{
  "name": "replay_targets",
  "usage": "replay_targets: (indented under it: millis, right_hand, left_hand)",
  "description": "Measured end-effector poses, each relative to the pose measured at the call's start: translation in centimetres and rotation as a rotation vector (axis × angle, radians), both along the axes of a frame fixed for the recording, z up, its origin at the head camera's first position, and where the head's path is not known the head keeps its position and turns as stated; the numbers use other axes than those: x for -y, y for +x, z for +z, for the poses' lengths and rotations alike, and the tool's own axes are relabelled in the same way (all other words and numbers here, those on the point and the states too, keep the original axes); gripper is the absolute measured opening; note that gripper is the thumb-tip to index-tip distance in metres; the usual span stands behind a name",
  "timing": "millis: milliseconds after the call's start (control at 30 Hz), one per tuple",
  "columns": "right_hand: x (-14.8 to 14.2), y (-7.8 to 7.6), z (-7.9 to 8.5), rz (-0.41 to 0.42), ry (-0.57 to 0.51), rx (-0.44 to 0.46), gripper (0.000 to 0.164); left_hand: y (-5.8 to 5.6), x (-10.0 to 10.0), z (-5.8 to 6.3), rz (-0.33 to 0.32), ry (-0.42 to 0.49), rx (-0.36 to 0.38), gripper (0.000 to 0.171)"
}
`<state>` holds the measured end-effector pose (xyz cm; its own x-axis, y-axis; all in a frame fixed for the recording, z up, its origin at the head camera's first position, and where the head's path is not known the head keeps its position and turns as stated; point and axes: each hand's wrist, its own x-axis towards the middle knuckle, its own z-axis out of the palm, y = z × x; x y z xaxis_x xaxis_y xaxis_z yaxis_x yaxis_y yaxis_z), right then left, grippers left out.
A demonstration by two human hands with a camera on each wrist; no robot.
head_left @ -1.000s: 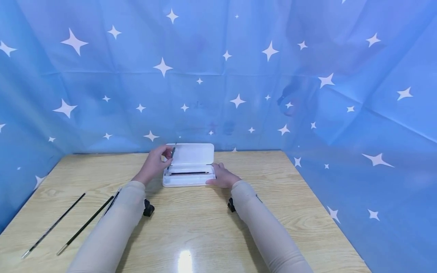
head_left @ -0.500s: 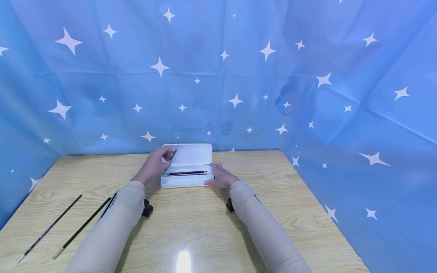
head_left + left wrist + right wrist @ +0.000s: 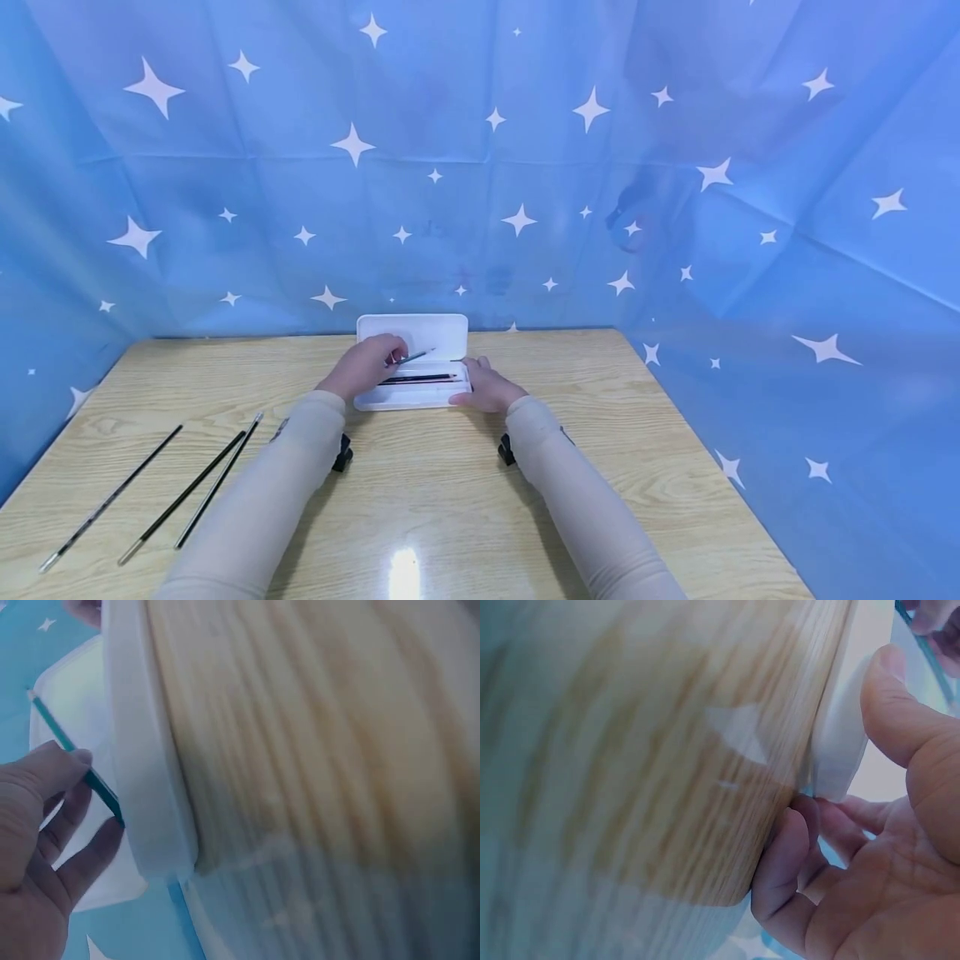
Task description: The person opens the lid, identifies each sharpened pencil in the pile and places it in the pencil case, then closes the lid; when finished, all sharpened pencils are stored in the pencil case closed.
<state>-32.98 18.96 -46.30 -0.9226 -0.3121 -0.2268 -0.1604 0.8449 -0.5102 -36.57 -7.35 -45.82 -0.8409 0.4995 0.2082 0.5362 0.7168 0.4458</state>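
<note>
At the table's far edge lies a white pencil case (image 3: 411, 401), its lid (image 3: 435, 333) raised at the back. A dark pencil (image 3: 422, 379) lies lengthwise inside it. My left hand (image 3: 365, 364) pinches a green pencil (image 3: 65, 739) between thumb and fingers, over the left half of the case, the pencil slanting up to the right in the head view. My right hand (image 3: 489, 389) holds the case's right end. In the right wrist view its thumb (image 3: 892, 697) lies along the front wall while the curled fingers (image 3: 784, 855) reach under and around the end.
Three long dark pencils lie on the wooden table (image 3: 450, 517) at the left: an outer pencil (image 3: 112, 497), a middle pencil (image 3: 183, 497) and an inner pencil (image 3: 219, 481) close by the left sleeve. A blue star-patterned cloth (image 3: 480, 167) hangs behind the table and along its right side.
My left hand has moved right and slightly down over the case, and the green pencil has swung from steep to a shallow slant. My right hand keeps its place on the case.
</note>
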Motion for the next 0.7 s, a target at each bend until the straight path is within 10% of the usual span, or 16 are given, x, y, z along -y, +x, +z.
replay_targets:
  millis: [267, 500, 700]
  right_hand:
    - [0.0, 0.1, -0.1, 0.002, -0.011, 0.002, 0.081]
    - [-0.1, 0.0, -0.1, -0.008, -0.016, -0.011, 0.081]
    - [-0.1, 0.0, -0.1, -0.003, -0.017, -0.004, 0.080]
  left_hand:
    - [0.3, -0.3, -0.5, 0.002, -0.157, -0.050, 0.016]
    - [0.4, 0.9, -0.4, 0.036, -0.104, -0.025, 0.018]
    - [0.8, 2.3, 0.4, 0.146, 0.035, -0.160, 0.025]
